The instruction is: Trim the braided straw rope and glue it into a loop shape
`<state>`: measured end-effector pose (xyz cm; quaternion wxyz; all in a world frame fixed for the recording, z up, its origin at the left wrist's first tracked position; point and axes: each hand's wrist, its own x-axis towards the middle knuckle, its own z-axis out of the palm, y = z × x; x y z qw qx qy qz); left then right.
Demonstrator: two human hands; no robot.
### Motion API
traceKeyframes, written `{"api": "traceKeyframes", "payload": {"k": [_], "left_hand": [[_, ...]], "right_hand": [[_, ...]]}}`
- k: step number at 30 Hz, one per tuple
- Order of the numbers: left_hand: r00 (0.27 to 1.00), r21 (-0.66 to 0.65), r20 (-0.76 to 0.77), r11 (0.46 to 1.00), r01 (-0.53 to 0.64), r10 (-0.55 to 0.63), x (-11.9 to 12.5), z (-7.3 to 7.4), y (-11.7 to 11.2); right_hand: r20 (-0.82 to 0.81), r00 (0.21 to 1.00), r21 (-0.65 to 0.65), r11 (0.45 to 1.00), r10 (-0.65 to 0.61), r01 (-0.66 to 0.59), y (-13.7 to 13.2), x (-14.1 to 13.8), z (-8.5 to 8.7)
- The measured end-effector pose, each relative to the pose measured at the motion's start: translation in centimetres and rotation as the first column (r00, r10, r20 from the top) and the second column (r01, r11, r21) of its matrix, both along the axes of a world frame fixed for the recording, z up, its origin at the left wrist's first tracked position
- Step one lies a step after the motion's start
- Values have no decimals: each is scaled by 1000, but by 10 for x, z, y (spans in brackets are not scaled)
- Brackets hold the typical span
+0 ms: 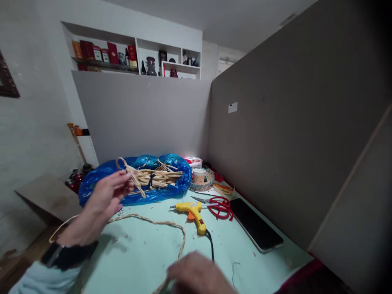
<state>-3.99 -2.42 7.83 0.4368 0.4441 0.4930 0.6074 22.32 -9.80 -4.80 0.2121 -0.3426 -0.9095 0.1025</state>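
My left hand (102, 200) is raised over the table's left side, fingers pinched on a loop of pale straw strip (131, 173) from the bundle (156, 177) lying on a blue plastic bag (134, 192). My right hand (197, 275) rests low at the bottom edge, blurred, on or beside a braided straw cord (159, 223) that curves across the light green table (137, 253). Its fingers are not clear.
A yellow glue gun (193, 212) with a black cable lies mid-table, red scissors (219, 206) beside it, a dark phone (255, 224) to the right. A paper cup (199, 176) sits on a woven coaster. Grey partition boards close the back and right.
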Motion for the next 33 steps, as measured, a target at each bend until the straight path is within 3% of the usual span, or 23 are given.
{"api": "traceKeyframes", "payload": {"k": [3,5,8,13,18,21,23,25,26,29,33], "left_hand": [[995,-64,2,993,100,-100,15,-34,-5],[988,-70,11,986,153,-152,22,-45,-14],[982,-46,28,981,186,-185,27,-52,-27],[993,-29,5,993,119,-118,27,-59,-37],[997,-22,-28,997,77,-78,24,-63,-40],[997,-25,-20,997,70,-70,24,-64,-43],[998,-45,-13,997,58,-58,24,-64,-44],[998,-58,-35,997,54,-56,23,-66,-44],[996,-57,-57,997,58,-61,22,-67,-44],[986,-56,-147,996,65,-73,19,-70,-42],[965,-84,-257,996,39,-60,17,-74,-42]], "right_hand": [[17,940,-61,938,-340,341,42,22,20],[62,879,-82,875,-473,477,67,30,28],[131,857,-131,849,-498,513,90,25,28],[91,873,-271,831,-480,485,109,16,13],[-73,859,-528,751,-506,397,117,23,4],[-265,812,-683,696,-519,222,110,22,10],[-483,628,-810,583,-611,-55,104,19,20],[-536,509,-837,506,-674,-211,100,15,32],[-562,491,-824,506,-666,-256,100,13,38],[-619,584,-770,555,-525,-316,99,12,49],[-552,704,-767,604,-447,-218,90,23,47]]}}
